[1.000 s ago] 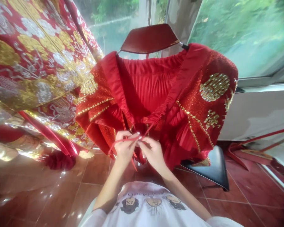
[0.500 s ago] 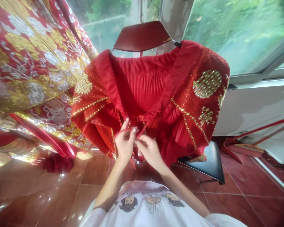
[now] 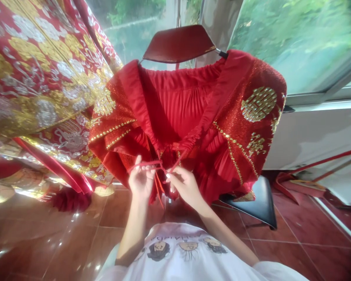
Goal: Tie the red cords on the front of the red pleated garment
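A red pleated skirt [image 3: 181,105] with gold-embroidered panels hangs over the back of a chair [image 3: 178,43], its waistband facing me. Thin red ties [image 3: 148,163] run from the gathered waist at the front. My left hand [image 3: 140,180] pinches one tie and holds it out to the left. My right hand [image 3: 185,182] pinches the other tie just below the waistband. Both hands sit close together in front of the skirt, above the chair's black seat [image 3: 260,203].
A large red garment with gold and silver embroidery [image 3: 43,82] hangs at the left, touching the skirt. Windows [image 3: 295,35] stand behind the chair. Red sticks or strips [image 3: 318,171] lie on the tiled floor [image 3: 61,242] at the right.
My left hand has moved left and slightly down, drawing its tie out sideways. My right hand has stayed at the waistband. The view has shifted a little.
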`<state>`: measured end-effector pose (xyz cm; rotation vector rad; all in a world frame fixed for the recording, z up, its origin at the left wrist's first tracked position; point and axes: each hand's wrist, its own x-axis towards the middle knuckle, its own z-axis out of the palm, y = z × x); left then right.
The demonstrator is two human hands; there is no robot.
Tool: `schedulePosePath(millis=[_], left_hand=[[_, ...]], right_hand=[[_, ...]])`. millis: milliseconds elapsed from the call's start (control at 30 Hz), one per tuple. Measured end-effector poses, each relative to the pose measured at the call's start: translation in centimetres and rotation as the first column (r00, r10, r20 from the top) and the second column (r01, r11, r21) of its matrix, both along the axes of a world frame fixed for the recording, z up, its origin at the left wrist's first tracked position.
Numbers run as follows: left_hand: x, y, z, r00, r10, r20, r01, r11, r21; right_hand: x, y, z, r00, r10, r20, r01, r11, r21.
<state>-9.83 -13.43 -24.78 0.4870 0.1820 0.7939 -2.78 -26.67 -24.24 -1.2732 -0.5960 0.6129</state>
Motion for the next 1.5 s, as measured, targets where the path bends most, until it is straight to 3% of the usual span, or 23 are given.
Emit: schedulePosePath(millis=[100,200,267,333,367,400,467,533,567,667,733,767,833,867,1000,1167,1300,1400,1500], left_hand=[[-1.7,1.5,0.4,0.992,-0.04,0.117,0.027,0.994,0.108],[-2.9,3.0,0.7,0.99,0.008,0.14,-0.051,0.952,0.302],[-3.2,3.6,0.9,0.981,0.19,0.05,-0.19,0.855,0.483],[-3.1,3.7,0.9,0.872,0.477,-0.111,-0.27,0.658,0.703],[-2.9,3.5,0.9,0.768,0.607,-0.202,-0.217,0.544,0.81],[-2.7,3.2,1.0,0.649,0.706,-0.285,-0.093,0.445,0.891],[-2.3,2.4,1.1,0.454,0.783,-0.425,0.259,0.34,0.904],[-1.8,1.3,1.3,0.391,0.77,-0.505,0.485,0.294,0.824],[-1.5,0.7,1.5,0.416,0.752,-0.512,0.512,0.271,0.815],[-0.6,-1.0,1.9,0.652,0.628,-0.424,0.363,0.233,0.902],[0.1,-1.9,2.0,0.811,0.442,-0.384,0.284,0.277,0.918],[0.4,-2.3,2.0,0.855,0.34,-0.392,0.288,0.317,0.904],[1.0,-2.8,1.8,0.871,0.2,-0.448,0.349,0.39,0.852],[1.3,-3.0,1.7,0.867,0.185,-0.463,0.36,0.411,0.837],[1.7,-3.0,1.1,0.853,0.342,-0.393,0.242,0.407,0.881],[1.6,-2.4,1.4,0.838,0.461,-0.291,0.084,0.418,0.904],[1.1,-1.2,2.8,0.821,0.548,-0.158,-0.043,0.336,0.941],[0.2,0.5,4.6,0.753,0.658,-0.004,-0.165,0.195,0.967],[-0.6,2.8,6.5,0.618,0.769,0.167,-0.283,0.02,0.959]], right_hand=[[0.3,-0.2,-0.1,1.0,-0.006,0.0,0.006,1.0,0.001],[0.8,-0.4,-0.2,0.999,-0.032,-0.003,0.032,0.999,-0.016],[1.1,-0.6,-0.2,0.999,-0.05,-0.002,0.05,0.999,-0.015],[1.1,-0.6,-0.2,0.999,-0.051,0.009,0.051,0.999,-0.006],[1.0,-0.6,-0.2,0.999,-0.046,0.018,0.046,0.999,-0.002],[0.9,-0.6,-0.3,0.999,-0.043,0.029,0.043,0.999,0.002],[0.6,-0.4,-0.3,0.998,-0.039,0.047,0.039,0.999,0.014],[0.3,-0.2,-0.3,0.997,-0.047,0.056,0.046,0.999,0.027],[0.2,-0.2,-0.4,0.997,-0.051,0.06,0.049,0.998,0.029],[0.0,-0.1,-0.4,0.995,-0.058,0.086,0.056,0.998,0.028],[0.0,0.0,-0.3,0.992,-0.065,0.105,0.062,0.998,0.029],[-0.1,-0.1,-0.3,0.991,-0.068,0.111,0.065,0.997,0.03],[-0.1,-0.2,-0.1,0.992,-0.057,0.111,0.054,0.998,0.031],[-0.1,-0.3,-0.1,0.993,-0.042,0.108,0.039,0.999,0.026],[0.2,-0.8,0.0,0.991,-0.04,0.127,0.041,0.999,-0.005],[1.4,-1.4,0.5,0.951,-0.192,0.241,0.203,0.979,-0.024],[3.0,-2.6,2.0,0.857,-0.312,0.41,0.342,0.94,0.0],[4.8,-4.4,3.6,0.684,-0.394,0.613,0.451,0.89,0.068],[6.8,-5.8,4.9,0.521,-0.457,0.72,0.534,0.833,0.142]])
